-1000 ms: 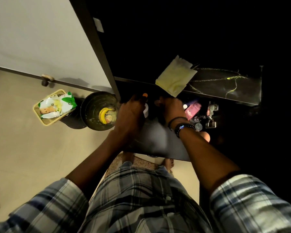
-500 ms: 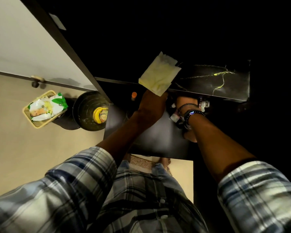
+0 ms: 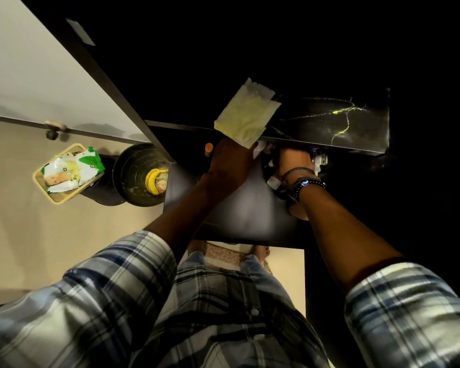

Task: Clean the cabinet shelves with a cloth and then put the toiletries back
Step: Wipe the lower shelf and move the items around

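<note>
Your left hand (image 3: 229, 166) has shifted beside your right hand (image 3: 294, 162), both now among the toiletries (image 3: 272, 181), the cloth (image 3: 246, 115) just above them; restocking seems underway, grips hidden

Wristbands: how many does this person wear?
2, both on the right wrist: a thin dark band and, behind it, a beaded band with a blue glint. Left wrist bare.

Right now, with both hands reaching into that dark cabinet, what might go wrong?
The yellow cloth overhangs the marbled ledge right above the left hand; a bump on the way out could drag it to the floor. The small bottles crowd round the right hand in poor light, so one may tip or roll off the dark shelf.
</note>
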The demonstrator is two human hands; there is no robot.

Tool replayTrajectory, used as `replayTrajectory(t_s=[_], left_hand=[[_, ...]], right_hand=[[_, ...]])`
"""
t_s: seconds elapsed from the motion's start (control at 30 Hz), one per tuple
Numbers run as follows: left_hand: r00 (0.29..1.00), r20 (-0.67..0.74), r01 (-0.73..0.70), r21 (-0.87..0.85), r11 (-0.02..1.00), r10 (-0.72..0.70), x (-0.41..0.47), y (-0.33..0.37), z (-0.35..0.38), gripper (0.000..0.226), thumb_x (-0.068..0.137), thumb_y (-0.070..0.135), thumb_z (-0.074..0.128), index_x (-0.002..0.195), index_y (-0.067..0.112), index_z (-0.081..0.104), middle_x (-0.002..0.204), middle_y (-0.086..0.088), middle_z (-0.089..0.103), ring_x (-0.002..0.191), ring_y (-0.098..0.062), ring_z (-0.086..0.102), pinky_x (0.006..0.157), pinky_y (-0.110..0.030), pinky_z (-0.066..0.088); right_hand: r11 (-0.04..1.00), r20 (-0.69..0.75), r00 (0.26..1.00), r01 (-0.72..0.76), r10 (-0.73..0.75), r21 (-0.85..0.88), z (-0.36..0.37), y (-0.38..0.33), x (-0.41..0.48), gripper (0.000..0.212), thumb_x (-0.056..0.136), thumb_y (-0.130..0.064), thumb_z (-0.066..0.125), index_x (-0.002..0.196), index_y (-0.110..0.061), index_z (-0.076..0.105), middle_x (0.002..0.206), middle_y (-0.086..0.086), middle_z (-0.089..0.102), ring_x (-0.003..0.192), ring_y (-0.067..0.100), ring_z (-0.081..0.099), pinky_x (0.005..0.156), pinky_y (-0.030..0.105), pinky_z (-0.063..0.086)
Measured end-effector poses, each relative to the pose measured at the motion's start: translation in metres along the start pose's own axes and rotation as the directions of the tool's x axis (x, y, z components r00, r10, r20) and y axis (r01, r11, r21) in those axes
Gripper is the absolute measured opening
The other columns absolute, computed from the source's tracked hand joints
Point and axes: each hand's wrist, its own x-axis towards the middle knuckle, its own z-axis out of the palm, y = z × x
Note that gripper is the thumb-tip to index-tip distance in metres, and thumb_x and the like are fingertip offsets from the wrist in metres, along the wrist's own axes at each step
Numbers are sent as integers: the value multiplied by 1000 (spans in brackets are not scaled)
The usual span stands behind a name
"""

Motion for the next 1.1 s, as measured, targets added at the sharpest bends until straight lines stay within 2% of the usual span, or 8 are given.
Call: replayTrajectory(t_s=[0.07,0.1,0.27,0.4,0.6,0.8,0.93,1.1], left_hand=[[990,-138,-14,-74,997,4,-5,-13,3,34,90,20,49,112,-3,60,112,-29,61,106,-44,57,89,-48,46],[990,-142,11,-42,999,-17,-9,-20,2,28,90,16,51,107,-4,61,107,-30,62,102,-45,59,85,-49,48],[983,30,179,47,983,-181,-10,-64,19,26,95,16,47,109,-2,60,112,-22,61,108,-37,56,83,-39,43],[981,44,187,27,982,-188,-7,-80,28,25,94,14,49,111,-2,59,113,-22,61,106,-37,58,83,-38,43],[995,13,97,-22,995,-97,-5,-71,39,24,92,20,52,105,4,64,103,-21,67,98,-36,62,82,-41,45],[996,12,-82,-78,994,84,-5,-26,67,23,90,22,54,107,12,66,98,-16,69,95,-37,63,78,-40,46],[993,9,-114,-49,992,114,2,-6,75,17,89,15,51,98,11,65,96,-14,68,95,-36,61,73,-32,37],[988,9,-151,-65,986,152,4,-3,80,18,90,14,49,99,7,62,97,-19,66,94,-40,60,74,-42,42]], right_hand=[[999,-50,999,-8,10,37,2,1,-3,26,92,-14,54,113,-2,62,116,22,62,106,38,59,86,41,48],[999,-87,996,-5,9,52,2,1,-7,25,91,-14,55,111,-2,63,114,23,63,103,39,60,84,41,48],[975,-335,942,71,4,209,10,-2,-27,15,80,-5,62,93,-1,66,97,25,66,90,40,62,78,40,48],[968,-450,892,145,-38,207,27,-2,-39,31,81,-6,57,111,-7,62,110,20,61,103,38,52,90,39,45],[958,-488,873,146,-6,249,38,3,-55,36,77,1,55,112,-8,59,109,13,59,99,32,53,84,21,33],[944,-459,881,46,116,326,39,9,-74,50,75,8,58,123,-6,57,115,16,61,108,33,53,98,30,36],[934,-473,868,30,152,355,38,17,-86,50,73,14,57,120,-3,58,112,17,62,108,34,54,94,34,43],[933,-493,857,40,152,357,36,21,-94,44,74,11,57,116,-2,60,109,19,63,104,36,55,92,34,42]])
